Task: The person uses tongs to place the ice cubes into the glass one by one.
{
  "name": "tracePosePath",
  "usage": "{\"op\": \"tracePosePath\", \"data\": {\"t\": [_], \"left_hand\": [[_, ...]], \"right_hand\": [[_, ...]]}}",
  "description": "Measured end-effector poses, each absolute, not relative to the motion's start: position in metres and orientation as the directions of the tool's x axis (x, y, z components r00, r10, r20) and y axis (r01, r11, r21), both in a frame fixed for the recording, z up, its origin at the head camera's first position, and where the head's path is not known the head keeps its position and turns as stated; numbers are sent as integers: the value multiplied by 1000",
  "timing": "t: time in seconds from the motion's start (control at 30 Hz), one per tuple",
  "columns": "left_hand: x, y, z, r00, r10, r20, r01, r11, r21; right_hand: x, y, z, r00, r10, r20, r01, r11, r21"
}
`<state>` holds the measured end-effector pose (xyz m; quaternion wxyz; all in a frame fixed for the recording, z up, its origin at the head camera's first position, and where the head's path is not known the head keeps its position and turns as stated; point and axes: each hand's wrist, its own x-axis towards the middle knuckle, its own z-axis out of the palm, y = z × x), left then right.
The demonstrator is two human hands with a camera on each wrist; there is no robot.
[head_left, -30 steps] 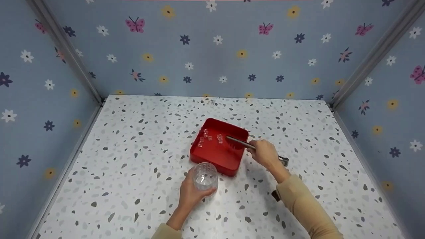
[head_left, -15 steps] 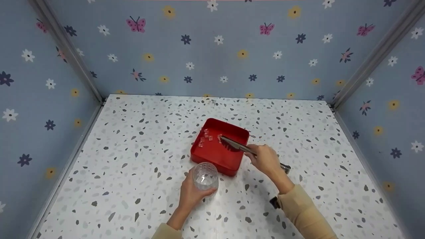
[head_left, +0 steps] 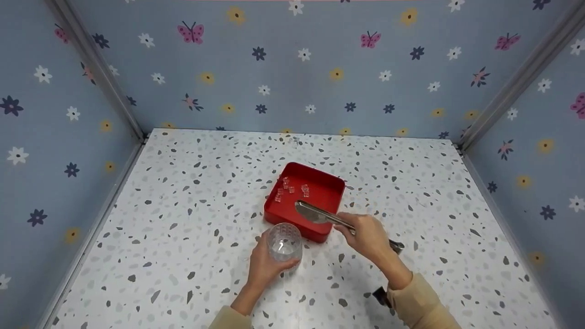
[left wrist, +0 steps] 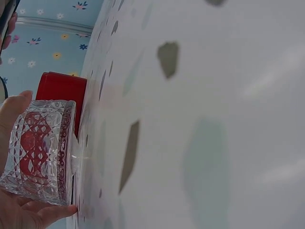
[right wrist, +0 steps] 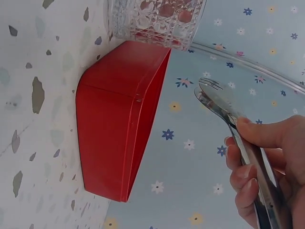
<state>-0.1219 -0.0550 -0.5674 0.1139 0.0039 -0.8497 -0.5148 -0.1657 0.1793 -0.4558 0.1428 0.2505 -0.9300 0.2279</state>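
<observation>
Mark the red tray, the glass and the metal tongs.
Red tray (head_left: 284, 208): head view, on its bare floor.
Glass (left wrist: 40, 148): left wrist view, on its patterned side.
Metal tongs (right wrist: 256, 161): right wrist view, on the gripped shaft.

In the head view, the middle of the tongs (head_left: 327, 217) is covered by the right hand (head_left: 367, 235), and both sleeves (head_left: 418, 304) are cut off below. The cubes (head_left: 291, 189) are too small to be counted. From the right wrist, the floor of the tray (right wrist: 107, 112) is hidden by its wall and the glass (right wrist: 155, 21) is cropped above.
</observation>
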Motion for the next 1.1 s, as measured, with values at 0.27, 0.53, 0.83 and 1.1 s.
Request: {"op": "tracePosePath", "data": {"t": [0.27,0.53,0.83,1.1], "left_hand": [[-122,-54,-567,-978,-119,172,97,470,877],[-123,-54,-567,-977,-112,181,106,479,871],[-121,-55,-565,-980,-120,157,79,493,867],[-121,-54,-567,-981,-119,152,76,486,870]], "right_hand": [[-151,174,-457,-802,-443,401,-580,739,-344],[-142,166,-460,-755,-495,431,-639,703,-312],[-139,159,-463,-723,-514,462,-668,692,-275],[-139,156,-466,-704,-528,475,-686,679,-263]]}}
